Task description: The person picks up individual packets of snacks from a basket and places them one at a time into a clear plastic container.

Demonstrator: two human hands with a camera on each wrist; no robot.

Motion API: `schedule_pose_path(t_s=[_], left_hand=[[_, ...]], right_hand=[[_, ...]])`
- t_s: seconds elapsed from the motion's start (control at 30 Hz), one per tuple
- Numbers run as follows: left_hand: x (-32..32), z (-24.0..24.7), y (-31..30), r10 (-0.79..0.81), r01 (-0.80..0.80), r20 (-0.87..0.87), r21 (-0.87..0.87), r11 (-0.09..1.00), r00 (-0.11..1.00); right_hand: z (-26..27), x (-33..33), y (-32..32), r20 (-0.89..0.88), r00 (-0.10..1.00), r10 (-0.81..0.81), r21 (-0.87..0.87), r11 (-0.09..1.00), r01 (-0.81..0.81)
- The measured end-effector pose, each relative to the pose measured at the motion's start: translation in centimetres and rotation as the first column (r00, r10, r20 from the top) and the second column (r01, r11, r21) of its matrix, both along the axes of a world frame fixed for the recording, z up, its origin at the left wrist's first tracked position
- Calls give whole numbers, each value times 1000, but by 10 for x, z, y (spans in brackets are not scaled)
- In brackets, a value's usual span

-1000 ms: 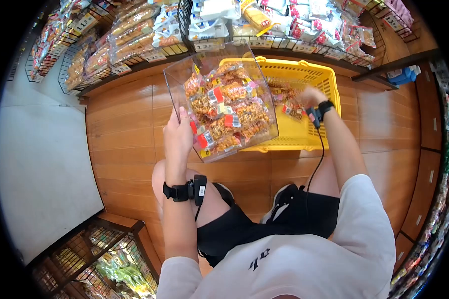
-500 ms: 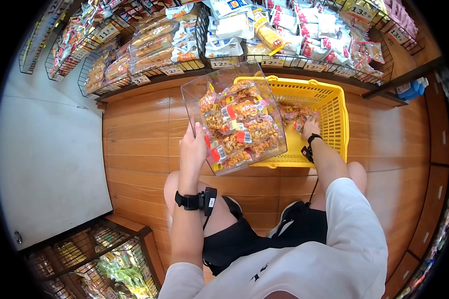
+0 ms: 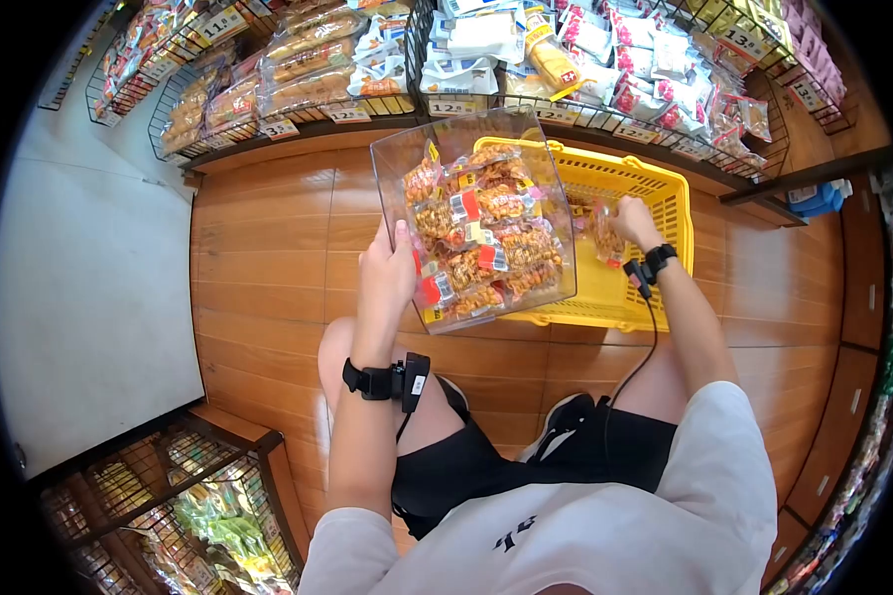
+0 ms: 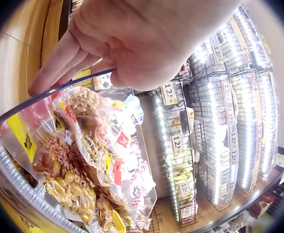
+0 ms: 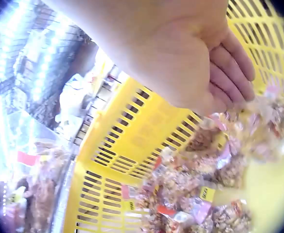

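My left hand [image 3: 387, 270] grips the left wall of a clear plastic bin [image 3: 392, 178], tilted over the left part of a yellow shopping basket [image 3: 665, 288]. Several wrapped snack packets [image 3: 506, 203] with red and yellow labels fill the bin. In the left wrist view the fingers [image 4: 59, 63] lie along one side of the bin's rim. Inside the basket my right hand [image 3: 637, 220] pinches the top of one packet [image 3: 607, 240], which hangs from the fingertips. More packets [image 5: 195, 194] lie at the basket's bottom, partly hidden by the bin in the head view.
Wire racks of packaged bread [image 3: 308, 64] with price tags run along the far side. A white panel [image 3: 99, 268] lies at the left. Another rack of packets [image 3: 223, 516] stands near left. My knees and shoes [image 3: 561, 426] flank the wooden floor [image 3: 268, 297] before the basket.
My right hand reached down into the basket among the packets, then rose with one packet pinched in its fingers. My left hand keeps holding the bin in about the same place.
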State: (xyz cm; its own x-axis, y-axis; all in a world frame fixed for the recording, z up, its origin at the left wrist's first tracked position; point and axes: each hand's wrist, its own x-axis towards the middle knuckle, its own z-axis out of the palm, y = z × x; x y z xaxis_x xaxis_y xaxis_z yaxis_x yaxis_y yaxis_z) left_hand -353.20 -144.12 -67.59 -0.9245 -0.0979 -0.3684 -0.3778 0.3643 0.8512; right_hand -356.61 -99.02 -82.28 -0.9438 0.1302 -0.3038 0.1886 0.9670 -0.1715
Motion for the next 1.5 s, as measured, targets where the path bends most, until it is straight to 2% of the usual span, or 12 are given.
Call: schedule_pose_path(t_s=[0.3, 0.4, 0.57, 0.77, 0.87, 1.03, 1.1, 1.13, 1.23, 1.33, 1.43, 1.5], left_hand=[[1, -4, 1, -14, 13, -33, -29, 999, 999], [0, -8, -1, -5, 5, -43, -13, 1000, 999], [0, -1, 0, -30, 25, -52, -87, 996, 998], [1, -6, -1, -65, 49, -98, -157, 986, 993], [5, 24, 14, -5, -3, -50, -146, 989, 999], [4, 9, 6, -60, 40, -93, -202, 978, 994], [3, 4, 5, -48, 32, -86, -177, 984, 995], [4, 3, 4, -48, 34, -78, -174, 984, 996], [1, -5, 2, -55, 36, -118, -158, 987, 992], [-2, -24, -6, -78, 53, -139, -177, 983, 987], [2, -5, 4, -58, 44, -92, -146, 988, 994], [2, -3, 3, -67, 51, -88, -173, 984, 994]], right_hand=[[211, 9, -4, -404, 902, -153, -554, 825, -108], [272, 7, -59, -555, 829, 72, -538, 729, -424], [263, -40, -122, -529, 655, 539, -276, 621, -734], [171, -53, -195, -154, 613, 775, 291, 628, -721], [130, -49, -203, -304, 504, 809, 428, 588, -686], [177, -38, -179, -620, 465, 632, 289, 735, -614], [218, -30, -154, -737, 592, 327, -33, 857, -513], [241, -24, -141, -545, 833, 94, -247, 931, -267], [199, -48, -64, -549, 833, -67, -342, 928, -150], [108, -59, -7, 26, 995, -95, -211, 972, 98], [25, -34, 14, 553, 805, -214, -160, 921, 355], [-142, -11, 80, 499, 857, -126, -434, 821, 373]])
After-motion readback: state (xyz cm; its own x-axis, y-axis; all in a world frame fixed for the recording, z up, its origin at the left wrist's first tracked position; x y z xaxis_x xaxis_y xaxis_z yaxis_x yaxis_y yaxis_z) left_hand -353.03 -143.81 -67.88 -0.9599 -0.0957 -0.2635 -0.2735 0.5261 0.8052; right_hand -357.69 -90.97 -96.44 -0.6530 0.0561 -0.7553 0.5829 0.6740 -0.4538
